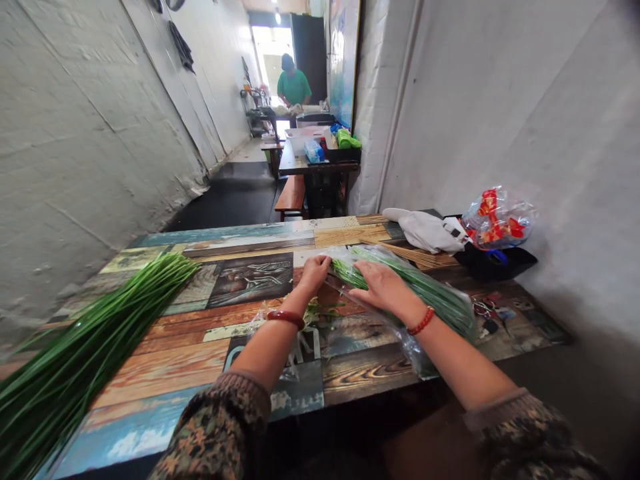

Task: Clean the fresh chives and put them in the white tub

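A clear plastic bag [430,288] with long green chives inside lies on the right half of the table. My left hand [317,272] is closed in a pinch on the bag's edge, at the left end of the bundle. Flat on top of the bag rests my right hand [383,287], its fingers stretched and the thumb apart. A large loose bunch of chives [115,327] spreads over the table's left side. Between my forearms lie pale green trimmings [315,312] and some crumpled clear plastic.
The table [200,350] has a patchwork wood print. At its right back are a white cap [425,230], a red-and-clear plastic package [500,217], thin sticks [413,255] and scissors [484,307]. A person in green [294,85] stands at a far table.
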Motion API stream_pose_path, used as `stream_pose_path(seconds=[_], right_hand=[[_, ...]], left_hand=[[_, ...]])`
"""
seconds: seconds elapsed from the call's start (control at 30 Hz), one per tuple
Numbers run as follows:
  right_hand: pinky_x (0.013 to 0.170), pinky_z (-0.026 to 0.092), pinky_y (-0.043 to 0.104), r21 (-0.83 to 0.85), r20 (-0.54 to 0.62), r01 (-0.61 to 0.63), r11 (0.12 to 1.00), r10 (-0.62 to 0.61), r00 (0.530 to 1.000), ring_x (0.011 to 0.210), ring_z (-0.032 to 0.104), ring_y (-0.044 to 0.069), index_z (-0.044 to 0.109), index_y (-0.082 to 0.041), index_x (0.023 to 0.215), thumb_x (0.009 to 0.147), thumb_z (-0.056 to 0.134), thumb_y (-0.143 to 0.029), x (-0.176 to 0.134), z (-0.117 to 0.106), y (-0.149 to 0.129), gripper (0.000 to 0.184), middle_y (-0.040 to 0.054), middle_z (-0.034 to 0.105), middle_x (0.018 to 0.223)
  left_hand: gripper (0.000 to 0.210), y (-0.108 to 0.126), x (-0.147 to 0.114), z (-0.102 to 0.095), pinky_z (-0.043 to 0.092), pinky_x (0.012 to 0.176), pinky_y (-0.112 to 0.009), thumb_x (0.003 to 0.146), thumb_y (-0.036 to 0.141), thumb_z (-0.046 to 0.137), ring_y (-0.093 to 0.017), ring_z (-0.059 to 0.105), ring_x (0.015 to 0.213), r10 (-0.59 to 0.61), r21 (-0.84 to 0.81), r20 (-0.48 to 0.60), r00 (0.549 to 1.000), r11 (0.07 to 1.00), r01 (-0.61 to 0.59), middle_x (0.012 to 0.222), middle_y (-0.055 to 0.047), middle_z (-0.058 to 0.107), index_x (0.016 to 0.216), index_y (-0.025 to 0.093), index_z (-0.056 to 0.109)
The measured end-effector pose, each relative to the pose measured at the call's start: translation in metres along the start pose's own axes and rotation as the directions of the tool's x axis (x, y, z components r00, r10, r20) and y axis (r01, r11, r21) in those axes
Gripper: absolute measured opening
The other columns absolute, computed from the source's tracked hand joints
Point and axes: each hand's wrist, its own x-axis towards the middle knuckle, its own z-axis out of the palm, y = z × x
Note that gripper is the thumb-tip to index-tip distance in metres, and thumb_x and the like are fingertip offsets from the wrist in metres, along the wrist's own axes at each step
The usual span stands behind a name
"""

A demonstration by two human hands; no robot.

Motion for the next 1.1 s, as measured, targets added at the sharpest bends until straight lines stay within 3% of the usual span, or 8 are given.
stream_pose_path(seconds=[0.1,0.23,0.4,0.57,0.73,0.87,1.0,1.1], right_hand=[[0.098,0.046,0.046,-0.045,-0.009,-0.024,0.999,0.024,1.0,0.116,0.058,0.032,0.049,-0.009,0.131,0.077,0.073,-0.041,0.0,0.011,-0.01,0.067,0.0206,0.061,0.125],[0.104,0.042,0.048,-0.047,-0.057,-0.032,0.998,0.029,0.998,0.126,0.05,0.033,0.039,-0.006,0.14,0.078,0.072,-0.04,0.0,0.016,-0.008,0.077,0.0241,0.052,0.137],[0.103,0.045,0.046,0.032,-0.083,0.033,0.999,-0.03,0.996,0.123,0.053,0.029,0.051,-0.013,0.131,0.08,0.07,-0.035,-0.003,-0.001,-0.003,0.059,0.0177,0.057,0.132],[0.099,0.045,0.041,0.047,-0.174,0.026,0.999,-0.017,0.985,0.112,0.058,0.025,0.061,-0.017,0.118,0.09,0.058,-0.037,0.0,-0.019,-0.013,0.035,0.0125,0.064,0.118],[0.095,0.046,0.039,0.018,-0.051,-0.079,0.997,0.08,0.996,0.109,0.06,0.026,0.059,-0.016,0.122,0.088,0.06,-0.043,0.014,-0.018,-0.014,0.043,0.0126,0.067,0.114],[0.092,0.046,0.037,-0.005,0.04,-0.06,0.998,0.06,0.997,0.109,0.061,0.027,0.055,-0.017,0.128,0.077,0.072,-0.047,0.019,-0.016,-0.011,0.061,0.0127,0.066,0.117],[0.087,0.047,0.034,-0.046,0.004,-0.084,0.995,0.084,0.996,0.103,0.063,0.026,0.061,-0.02,0.119,0.08,0.07,-0.043,0.017,-0.018,-0.011,0.046,0.0103,0.068,0.11],[0.086,0.047,0.033,-0.072,-0.025,-0.105,0.992,0.104,0.994,0.101,0.063,0.025,0.063,-0.019,0.118,0.081,0.068,-0.044,0.015,-0.016,-0.011,0.044,0.0104,0.067,0.107]], left_hand=[[0.021,0.003,0.001,0.003,0.027,0.048,-0.021,0.068,0.028,0.063,-0.009,0.04,0.05,-0.047,-0.081,-0.037,0.998,0.996,0.044,0.047,0.004,0.048,0.052,0.015,0.06],[0.02,0.008,-0.004,0.005,0.033,0.048,-0.021,0.068,0.032,0.064,-0.009,0.045,0.047,-0.124,-0.236,0.015,0.992,0.964,0.124,0.051,0.002,0.054,0.058,0.015,0.059],[0.016,0.016,-0.013,0.013,0.039,0.049,-0.022,0.067,0.029,0.065,-0.009,0.047,0.047,-0.183,-0.419,0.05,0.982,0.888,0.187,0.052,0.003,0.056,0.061,0.016,0.057],[0.011,0.027,-0.018,0.024,0.041,0.054,-0.021,0.068,0.024,0.064,-0.008,0.049,0.051,-0.163,-0.543,0.057,0.985,0.823,0.168,0.056,0.003,0.057,0.065,0.016,0.057],[0.014,0.036,-0.023,0.027,0.04,0.055,-0.021,0.07,0.026,0.065,-0.008,0.048,0.052,-0.135,-0.571,0.074,0.988,0.806,0.153,0.058,0.003,0.057,0.066,0.015,0.057],[0.014,0.034,-0.027,0.025,0.041,0.057,-0.022,0.073,0.028,0.064,-0.009,0.051,0.056,-0.116,-0.547,0.077,0.99,0.826,0.139,0.064,0.002,0.06,0.072,0.015,0.06],[0.018,0.026,-0.026,0.024,0.038,0.052,-0.019,0.076,0.028,0.063,-0.007,0.047,0.051,-0.121,-0.499,0.019,0.992,0.859,0.114,0.057,0.004,0.055,0.065,0.015,0.056],[0.018,0.023,-0.027,0.026,0.041,0.052,-0.02,0.076,0.03,0.063,-0.008,0.051,0.052,-0.16,-0.484,0.003,0.987,0.863,0.141,0.059,0.004,0.057,0.069,0.015,0.057]])
